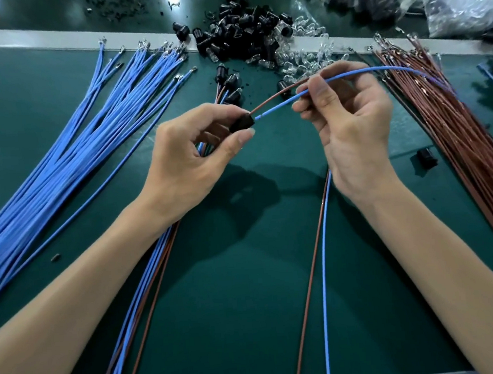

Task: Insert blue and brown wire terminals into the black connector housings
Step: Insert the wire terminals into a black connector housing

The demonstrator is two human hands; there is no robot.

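My left hand [185, 162] pinches a black connector housing [242, 122] between thumb and fingers above the green mat. A brown wire [276, 94] runs out of the housing's right end. My right hand [352, 127] pinches a blue wire [280, 104] just right of the housing, and its terminal tip sits at the housing's opening. Both wires arc over my right hand and hang down toward the front edge. A fan of loose blue wires [76, 146] lies at the left. Loose brown wires [454, 131] lie at the right.
A heap of black housings [243, 32] and small clear bulbs [303, 54] sits at the back centre. Finished blue-and-brown assemblies [146, 275] trail under my left wrist. One stray black housing [427, 158] lies right of my right hand. Plastic bags [445, 0] fill the back right.
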